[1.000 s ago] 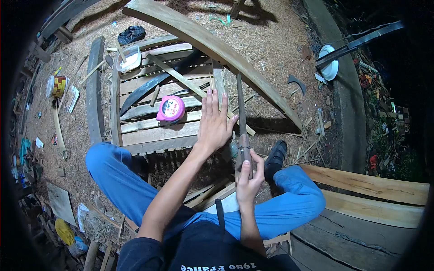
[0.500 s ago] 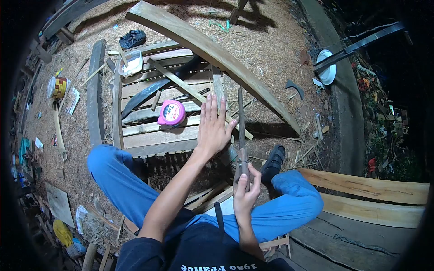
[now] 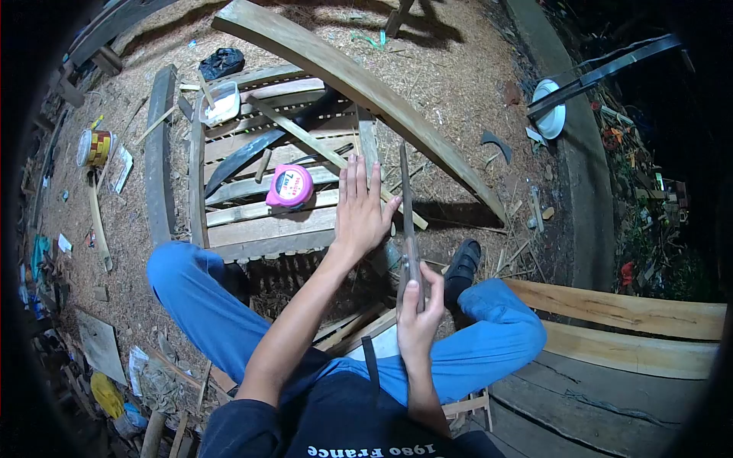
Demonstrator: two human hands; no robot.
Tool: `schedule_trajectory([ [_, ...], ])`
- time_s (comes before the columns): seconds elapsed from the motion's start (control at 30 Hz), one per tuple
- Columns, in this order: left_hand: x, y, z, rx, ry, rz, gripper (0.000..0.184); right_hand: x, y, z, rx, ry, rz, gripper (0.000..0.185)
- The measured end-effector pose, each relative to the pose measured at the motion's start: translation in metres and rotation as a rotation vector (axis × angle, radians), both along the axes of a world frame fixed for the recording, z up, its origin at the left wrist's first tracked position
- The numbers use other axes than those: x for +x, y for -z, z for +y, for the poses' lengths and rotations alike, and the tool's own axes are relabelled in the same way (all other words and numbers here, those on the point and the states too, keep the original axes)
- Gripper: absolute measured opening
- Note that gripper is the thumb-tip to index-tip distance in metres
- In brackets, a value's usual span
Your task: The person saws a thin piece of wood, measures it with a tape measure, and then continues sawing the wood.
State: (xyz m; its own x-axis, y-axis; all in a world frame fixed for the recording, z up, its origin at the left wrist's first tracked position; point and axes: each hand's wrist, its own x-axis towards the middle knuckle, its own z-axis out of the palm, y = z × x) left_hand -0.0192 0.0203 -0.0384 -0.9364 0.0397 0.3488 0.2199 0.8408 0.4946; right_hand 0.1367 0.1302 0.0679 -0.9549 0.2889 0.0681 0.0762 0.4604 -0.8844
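Note:
My left hand (image 3: pixel 360 217) lies palm down over a thin wooden strip (image 3: pixel 301 136), its fingers stretched out and holding nothing. To its right, my right hand (image 3: pixel 420 317) is wrapped round the grip of a long, narrow dark tool (image 3: pixel 407 191). The tool points away from me beside my left thumb; its exact kind is unclear edge-on. A pink tape measure (image 3: pixel 290 185) rests left of my left hand on a slatted wooden platform (image 3: pixel 267 225). Behind it are a short wooden stick (image 3: pixel 263 166) and a dark curved blade (image 3: pixel 240 159).
A curved beam (image 3: pixel 359 91) crosses above the platform's right side. The platform also bears a clear tub (image 3: pixel 221 104) and a black bag (image 3: pixel 222 62). A grey beam (image 3: pixel 159 156) lies left, planks (image 3: pixel 626 311) lie right, and a white basin (image 3: pixel 548 113) stands farther back.
The tool and my right hand have shifted toward my body, then slightly away again, ending a little nearer than in the earliest frame. My left hand has stayed nearly in place.

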Motion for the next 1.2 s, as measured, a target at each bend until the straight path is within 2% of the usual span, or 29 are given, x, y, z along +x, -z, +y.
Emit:
schedule_trajectory([
  [0.13, 0.001, -0.001, 0.001, 0.000, -0.010, -0.008, 0.079, 0.013, 0.001, 0.003, 0.015, 0.004, 0.024, 0.034],
  [0.27, 0.001, 0.001, 0.002, 0.001, -0.004, -0.003, 0.080, 0.004, 0.003, 0.004, -0.231, 0.070, -0.175, 0.037],
  [0.5, 0.000, 0.000, 0.001, -0.004, -0.019, 0.008, 0.079, 0.023, 0.010, 0.011, -0.218, 0.077, -0.140, 0.036],
  [0.53, 0.000, 0.001, 0.002, 0.001, -0.022, 0.029, 0.079, 0.012, 0.019, 0.012, -0.153, -0.011, -0.049, 0.030],
  [0.77, -0.002, 0.001, 0.002, -0.008, -0.020, -0.002, 0.081, 0.022, 0.012, 0.008, -0.252, 0.091, -0.135, 0.034],
  [1.2, -0.001, -0.001, 0.003, -0.058, -0.030, 0.045, 0.081, 0.005, 0.013, 0.009, -0.250, 0.062, -0.138, 0.033],
])
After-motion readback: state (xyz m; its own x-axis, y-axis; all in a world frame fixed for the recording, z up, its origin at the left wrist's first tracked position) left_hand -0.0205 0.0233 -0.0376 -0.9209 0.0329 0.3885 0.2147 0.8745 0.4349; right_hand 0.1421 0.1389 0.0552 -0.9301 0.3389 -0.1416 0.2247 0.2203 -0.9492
